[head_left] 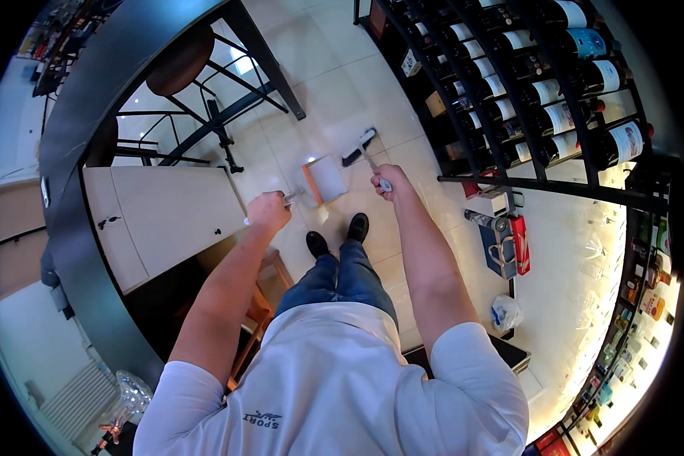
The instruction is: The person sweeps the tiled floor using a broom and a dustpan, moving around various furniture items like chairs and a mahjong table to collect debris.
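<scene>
My left hand (268,211) grips the grey handle of a dustpan (324,179), a pale grey pan with an orange edge held just above the tiled floor. My right hand (388,182) is closed around the thin metal handle of a broom whose dark head (359,148) rests on the floor just beyond the dustpan. Both hands are stretched out in front of me, above my black shoes (337,235). The broom head and the dustpan's mouth lie close together.
A tall black rack of wine bottles (555,114) fills the right side. A curved dark counter (76,137) with beige cabinet doors (167,216) stands on my left, with a round bar stool (178,61) behind it. Small red and blue boxes (505,243) and a plastic bag (505,311) lie on the floor at my right.
</scene>
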The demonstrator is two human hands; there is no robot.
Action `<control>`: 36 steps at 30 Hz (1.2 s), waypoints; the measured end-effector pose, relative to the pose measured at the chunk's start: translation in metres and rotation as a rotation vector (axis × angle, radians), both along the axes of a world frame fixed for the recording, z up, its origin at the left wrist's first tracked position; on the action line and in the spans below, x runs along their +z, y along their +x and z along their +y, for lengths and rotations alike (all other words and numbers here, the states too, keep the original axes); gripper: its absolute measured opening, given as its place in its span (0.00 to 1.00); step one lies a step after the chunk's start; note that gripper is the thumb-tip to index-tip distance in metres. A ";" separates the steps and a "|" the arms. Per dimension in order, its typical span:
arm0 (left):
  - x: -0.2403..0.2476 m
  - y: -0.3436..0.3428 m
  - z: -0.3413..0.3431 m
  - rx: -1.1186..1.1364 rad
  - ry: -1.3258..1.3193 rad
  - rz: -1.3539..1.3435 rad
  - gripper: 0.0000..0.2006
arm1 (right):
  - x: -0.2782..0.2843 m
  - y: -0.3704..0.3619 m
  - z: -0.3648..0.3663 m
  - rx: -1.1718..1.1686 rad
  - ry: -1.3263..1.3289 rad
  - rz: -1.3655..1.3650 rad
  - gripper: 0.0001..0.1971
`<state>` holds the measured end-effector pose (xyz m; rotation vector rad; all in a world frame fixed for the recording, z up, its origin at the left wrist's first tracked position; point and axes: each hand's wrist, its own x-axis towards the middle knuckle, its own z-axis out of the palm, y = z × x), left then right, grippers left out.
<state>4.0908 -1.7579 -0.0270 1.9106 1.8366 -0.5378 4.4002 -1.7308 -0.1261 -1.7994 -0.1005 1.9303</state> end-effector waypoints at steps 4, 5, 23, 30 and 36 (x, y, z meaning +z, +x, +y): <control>-0.010 -0.007 0.000 -0.009 -0.006 -0.008 0.12 | -0.004 0.025 -0.016 -0.036 0.046 0.102 0.06; -0.013 -0.010 0.001 -0.015 -0.003 -0.012 0.12 | -0.003 0.031 -0.026 -0.042 0.050 0.099 0.06; -0.009 -0.006 0.004 -0.033 0.025 -0.002 0.13 | -0.045 0.150 -0.314 -0.276 -0.359 -0.308 0.04; -0.018 -0.007 -0.008 -0.055 0.025 0.044 0.14 | -0.094 0.145 -0.194 -0.225 -0.168 -0.380 0.03; -0.030 -0.007 0.000 -0.051 0.044 0.037 0.14 | -0.027 0.104 -0.128 0.138 -0.089 -0.468 0.05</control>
